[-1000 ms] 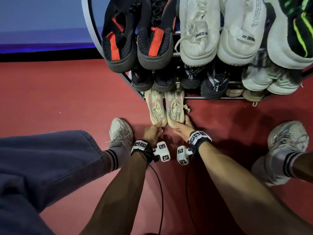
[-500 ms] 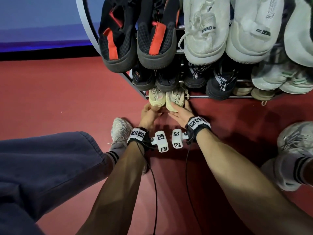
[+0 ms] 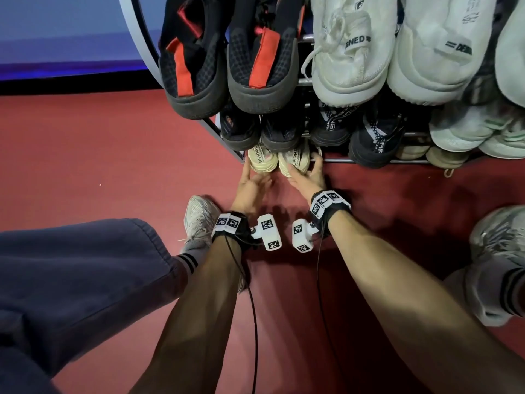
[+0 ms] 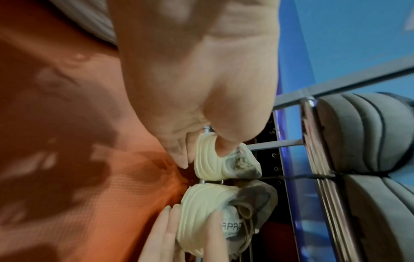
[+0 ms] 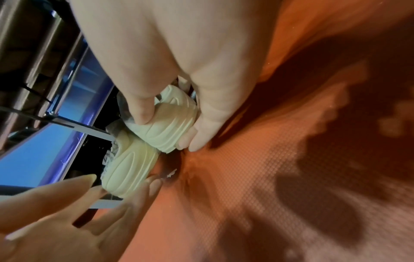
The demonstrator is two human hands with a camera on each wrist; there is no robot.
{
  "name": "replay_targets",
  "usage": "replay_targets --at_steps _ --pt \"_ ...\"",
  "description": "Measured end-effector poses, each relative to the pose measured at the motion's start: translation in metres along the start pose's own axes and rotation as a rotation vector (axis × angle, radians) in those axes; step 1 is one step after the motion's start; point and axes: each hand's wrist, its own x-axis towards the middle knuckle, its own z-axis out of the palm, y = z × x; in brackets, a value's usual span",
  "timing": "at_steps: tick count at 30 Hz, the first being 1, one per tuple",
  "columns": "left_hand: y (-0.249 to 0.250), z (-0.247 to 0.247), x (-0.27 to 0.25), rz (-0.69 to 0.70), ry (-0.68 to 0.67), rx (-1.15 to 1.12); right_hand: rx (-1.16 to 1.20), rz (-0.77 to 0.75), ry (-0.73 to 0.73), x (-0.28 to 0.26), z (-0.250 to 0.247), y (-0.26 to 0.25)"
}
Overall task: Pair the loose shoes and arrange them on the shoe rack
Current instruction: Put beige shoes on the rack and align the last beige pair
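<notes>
A pair of cream sneakers stands heels-out on the bottom tier of the shoe rack [image 3: 397,161], toes hidden under the tier above. My left hand [image 3: 255,177] reaches the left cream shoe [image 3: 261,162], its spread, straight fingers touching the ribbed heel [image 4: 208,159]. My right hand [image 3: 305,173] grips the heel of the right cream shoe [image 3: 294,163]. In the right wrist view its thumb [image 5: 141,113] lies on top of that heel [image 5: 165,127] and its fingers wrap the sole side.
The tiers above hold a black-and-red pair [image 3: 221,66], a white pair [image 3: 369,52], dark pairs [image 3: 369,137] and a pale green pair [image 3: 477,132]. Beige shoes [image 3: 443,157] sit at the bottom right. My own feet [image 3: 199,220] [image 3: 497,251] stand on the red floor.
Both hands have pushed the cream pair forward off the floor and under the rack. Only the heels still stick out now.
</notes>
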Motion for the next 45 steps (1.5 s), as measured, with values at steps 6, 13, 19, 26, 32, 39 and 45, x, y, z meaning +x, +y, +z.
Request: replay_targets --at_steps 6,13,19,26,32,39,45 --pt "0.018 -0.003 0.006 0.004 0.002 0.057 -0.014 -0.047 -0.039 -0.017 0.012 -0.026" --pt "0.016 0.013 0.002 -0.037 -0.048 0.335 -0.125 -0.242 0.109 -0.038 0.018 -0.057" --pt "0.012 0.012 0.015 -0.021 -0.026 0.32 -0.211 -0.211 0.12 -0.013 0.016 -0.042" --pt "0.016 0.014 0.014 -0.034 -0.061 0.458 -0.29 -0.215 0.226 -0.026 0.017 -0.069" --pt "0.021 0.02 0.01 -0.032 -0.019 0.425 -0.289 -0.223 0.287 -0.038 0.016 -0.081" --pt "0.016 0.023 0.011 0.052 0.025 0.387 -0.364 -0.237 0.319 -0.048 0.024 -0.078" --pt "0.022 0.036 0.024 0.053 0.133 0.307 -0.27 -0.177 0.287 -0.035 0.03 -0.087"
